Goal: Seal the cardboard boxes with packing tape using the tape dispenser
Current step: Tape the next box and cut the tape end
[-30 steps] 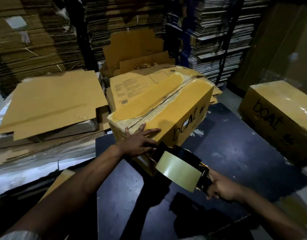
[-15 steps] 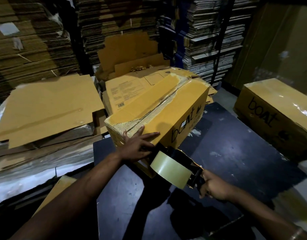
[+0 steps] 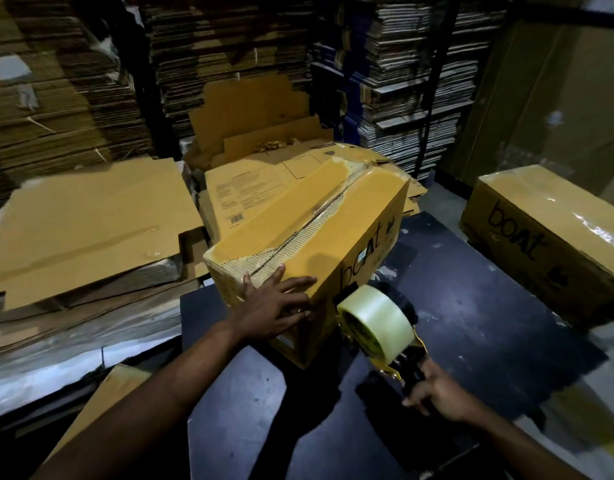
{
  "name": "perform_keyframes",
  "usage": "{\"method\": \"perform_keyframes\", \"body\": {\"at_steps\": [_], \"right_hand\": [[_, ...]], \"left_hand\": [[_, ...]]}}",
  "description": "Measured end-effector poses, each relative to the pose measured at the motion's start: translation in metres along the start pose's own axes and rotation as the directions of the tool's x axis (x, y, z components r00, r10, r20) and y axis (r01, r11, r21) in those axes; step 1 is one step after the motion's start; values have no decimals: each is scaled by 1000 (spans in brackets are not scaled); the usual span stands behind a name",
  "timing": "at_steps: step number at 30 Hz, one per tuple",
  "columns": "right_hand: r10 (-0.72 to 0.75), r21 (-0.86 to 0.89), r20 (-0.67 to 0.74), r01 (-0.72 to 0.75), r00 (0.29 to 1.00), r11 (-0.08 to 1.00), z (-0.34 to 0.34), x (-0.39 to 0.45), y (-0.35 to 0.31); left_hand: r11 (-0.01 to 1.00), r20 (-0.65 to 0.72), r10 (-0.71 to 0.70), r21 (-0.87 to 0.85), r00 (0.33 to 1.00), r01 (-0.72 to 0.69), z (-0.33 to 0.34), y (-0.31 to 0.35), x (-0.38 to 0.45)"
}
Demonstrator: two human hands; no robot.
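Here, on a dark table (image 3: 471,323) amid stacked cardboard, left hand (image 3: 274,310) presses the box (image 3: 316,237) flat-fingered; right hand (image 3: 433,393) grips the tape dispenser (image 3: 378,320).

Dim scene, light from above. Hard dark shadows on the table (image 3: 471,327); glare on the taped right box (image 3: 555,237). Tape roll (image 3: 378,323) slightly motion-blurred. Wide-angle bending at edges, corners murky.
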State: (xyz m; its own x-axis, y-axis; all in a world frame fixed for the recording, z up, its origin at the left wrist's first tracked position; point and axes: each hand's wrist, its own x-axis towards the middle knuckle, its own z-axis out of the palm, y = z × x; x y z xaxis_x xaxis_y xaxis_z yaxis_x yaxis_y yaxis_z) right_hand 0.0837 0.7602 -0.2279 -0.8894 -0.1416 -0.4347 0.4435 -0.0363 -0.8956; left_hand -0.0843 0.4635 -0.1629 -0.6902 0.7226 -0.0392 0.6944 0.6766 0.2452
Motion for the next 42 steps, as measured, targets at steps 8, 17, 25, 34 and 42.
{"method": "perform_keyframes", "body": {"at_steps": [8, 17, 25, 34, 42], "right_hand": [[11, 123, -2, -11, 1000, 992, -8, -2, -3], [9, 160, -21, -5, 1000, 987, -4, -2, -6], [-57, 219, -59, 69, 997, 973, -1, 2, -10], [-165, 347, 6, 153, 986, 925, 13, -4, -35], [-206, 348, 95, 162, 974, 923, 32, 0, -71]], "left_hand": [[997, -35, -3, 82, 999, 6, 2, 9, 6], [979, -131, -199, 8, 971, 202, 12, 25, 17], [964, -123, -213, 134, 969, 229, 34, 17, 18], [978, -236, -178, 63, 955, 198, 24, 15, -2], [989, -406, 145, 32, 902, -145, 33, -26, -84]]}}
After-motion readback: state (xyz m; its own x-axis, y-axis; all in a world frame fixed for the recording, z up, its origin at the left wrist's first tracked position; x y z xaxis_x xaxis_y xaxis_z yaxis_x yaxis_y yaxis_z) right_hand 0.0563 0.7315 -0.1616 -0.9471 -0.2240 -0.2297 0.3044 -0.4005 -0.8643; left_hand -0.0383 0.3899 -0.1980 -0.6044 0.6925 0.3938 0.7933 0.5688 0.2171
